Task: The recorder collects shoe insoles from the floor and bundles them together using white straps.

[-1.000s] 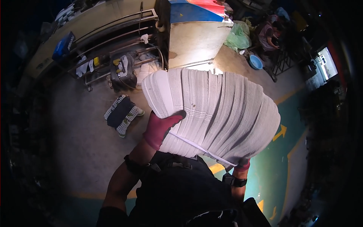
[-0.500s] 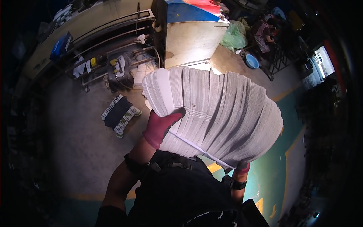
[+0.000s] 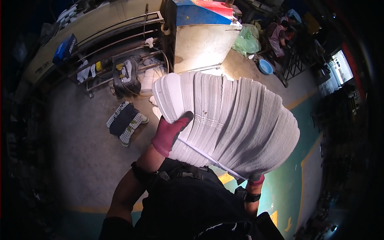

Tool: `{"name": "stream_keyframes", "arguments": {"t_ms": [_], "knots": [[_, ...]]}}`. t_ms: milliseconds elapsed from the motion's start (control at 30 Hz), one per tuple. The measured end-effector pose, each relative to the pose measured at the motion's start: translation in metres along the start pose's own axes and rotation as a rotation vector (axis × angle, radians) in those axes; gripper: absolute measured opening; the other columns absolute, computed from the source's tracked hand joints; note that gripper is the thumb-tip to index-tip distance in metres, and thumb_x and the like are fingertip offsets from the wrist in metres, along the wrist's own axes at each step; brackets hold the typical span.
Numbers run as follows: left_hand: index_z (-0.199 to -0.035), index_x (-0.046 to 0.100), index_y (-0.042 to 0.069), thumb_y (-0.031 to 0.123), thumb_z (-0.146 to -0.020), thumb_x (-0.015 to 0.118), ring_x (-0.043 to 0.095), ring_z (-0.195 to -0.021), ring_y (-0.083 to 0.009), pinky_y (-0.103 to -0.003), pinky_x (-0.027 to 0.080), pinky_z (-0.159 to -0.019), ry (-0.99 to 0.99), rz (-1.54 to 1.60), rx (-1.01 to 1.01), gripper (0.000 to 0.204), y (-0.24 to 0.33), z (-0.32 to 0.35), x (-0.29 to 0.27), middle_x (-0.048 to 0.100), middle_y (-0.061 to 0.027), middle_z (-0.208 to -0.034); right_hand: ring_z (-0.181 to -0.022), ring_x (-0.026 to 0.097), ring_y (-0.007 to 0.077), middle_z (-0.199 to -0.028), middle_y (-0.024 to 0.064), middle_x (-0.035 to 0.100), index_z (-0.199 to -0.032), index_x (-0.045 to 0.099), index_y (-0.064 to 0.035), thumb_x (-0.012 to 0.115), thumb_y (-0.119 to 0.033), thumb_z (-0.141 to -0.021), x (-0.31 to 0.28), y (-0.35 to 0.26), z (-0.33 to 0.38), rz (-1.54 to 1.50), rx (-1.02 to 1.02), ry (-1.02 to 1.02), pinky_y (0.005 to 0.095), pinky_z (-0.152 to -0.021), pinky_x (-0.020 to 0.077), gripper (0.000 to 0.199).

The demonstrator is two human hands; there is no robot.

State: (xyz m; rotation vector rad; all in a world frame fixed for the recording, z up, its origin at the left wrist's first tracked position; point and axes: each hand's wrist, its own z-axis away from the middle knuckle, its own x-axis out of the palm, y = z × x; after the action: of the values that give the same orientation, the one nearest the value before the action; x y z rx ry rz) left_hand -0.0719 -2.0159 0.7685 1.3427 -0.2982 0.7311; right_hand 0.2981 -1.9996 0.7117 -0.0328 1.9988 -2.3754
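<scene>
A large bundle of stacked grey-white knit fabric pieces (image 3: 236,120) fills the middle of the view, its many layers fanned in a curve. A narrow white tie (image 3: 208,156) runs along its near side. My left hand (image 3: 172,134), in a dark red glove with blackish fingertips, clamps the bundle's left end, thumb on top and the other fingers hidden beneath. At the lower right end my right hand (image 3: 256,181), gloved alike, supports the bundle from below; most of its fingers are out of sight. The bundle is held up in front of my body, above the floor.
Ahead stands a pale cabinet (image 3: 202,46) with a blue and red top. Left of it are a metal rack (image 3: 140,38) and a blue box (image 3: 65,49). A patterned cushion (image 3: 126,122) is on the left. A blue basin (image 3: 265,67) and a seated person (image 3: 277,40) are far right.
My hands keep the same hold on the bundle. The surroundings have shifted only slightly in view, and the bundle's left end sits a little further right.
</scene>
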Motion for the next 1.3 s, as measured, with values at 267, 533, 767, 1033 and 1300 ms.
{"name": "stream_keyframes", "arguments": {"t_ms": [267, 533, 767, 1033, 1300], "knots": [[-0.145, 0.039, 0.002, 0.025, -0.103, 0.053, 0.052, -0.125, -0.0156, -0.032, 0.043, -0.105, -0.344, 0.480, 0.114, 0.050, -0.031, -0.003, -0.041, 0.052, -0.0082, -0.140, -0.116, 0.058, 0.0325, -0.128, 0.0154, 0.058, -0.141, 0.040, -0.0014, 0.070, -0.022, -0.066, 0.005, 0.009, 0.018, 0.073, 0.005, -0.022, 0.0432, -0.101, 0.0477, 0.083], [-0.149, 0.034, 0.003, 0.036, -0.105, 0.043, 0.049, -0.131, -0.0207, -0.037, 0.035, -0.112, -0.025, 0.470, -0.107, 0.056, -0.057, -0.011, -0.055, 0.047, -0.0079, -0.146, -0.114, 0.060, 0.0325, -0.126, 0.0160, 0.060, -0.139, 0.042, -0.0001, 0.068, -0.017, -0.067, 0.008, 0.012, 0.023, 0.142, 0.029, -0.037, 0.0424, -0.099, 0.0488, 0.079], [-0.147, 0.038, 0.005, 0.025, -0.099, 0.055, 0.055, -0.124, -0.0268, -0.043, 0.043, -0.107, -0.107, 0.521, -0.046, 0.055, -0.045, 0.002, -0.062, 0.054, -0.0123, -0.139, -0.112, 0.062, 0.0324, -0.123, 0.0166, 0.062, -0.138, 0.043, 0.0010, 0.066, -0.013, -0.067, 0.018, -0.007, -0.002, 0.188, -0.003, -0.039, 0.0416, -0.098, 0.0497, 0.076], [-0.145, 0.041, 0.005, 0.026, -0.097, 0.060, 0.054, -0.125, -0.0288, -0.043, 0.041, -0.109, -0.062, 0.349, 0.024, 0.056, -0.034, 0.015, -0.077, 0.055, -0.0118, -0.138, -0.109, 0.063, 0.0324, -0.121, 0.0172, 0.064, -0.136, 0.045, 0.0022, 0.064, -0.008, -0.067, 0.036, 0.003, -0.030, 0.265, -0.036, -0.234, 0.0408, -0.097, 0.0508, 0.072], [-0.138, 0.049, 0.002, 0.021, -0.083, 0.077, 0.056, -0.121, -0.0249, -0.041, 0.042, -0.106, -0.270, -0.190, 0.902, 0.064, -0.080, 0.059, -0.246, 0.058, -0.0102, -0.132, -0.107, 0.065, 0.0324, -0.118, 0.0179, 0.066, -0.134, 0.047, 0.0035, 0.062, -0.003, -0.067, 0.133, 0.051, -0.063, 0.339, -0.067, -0.645, 0.0399, -0.095, 0.0518, 0.069]]}}
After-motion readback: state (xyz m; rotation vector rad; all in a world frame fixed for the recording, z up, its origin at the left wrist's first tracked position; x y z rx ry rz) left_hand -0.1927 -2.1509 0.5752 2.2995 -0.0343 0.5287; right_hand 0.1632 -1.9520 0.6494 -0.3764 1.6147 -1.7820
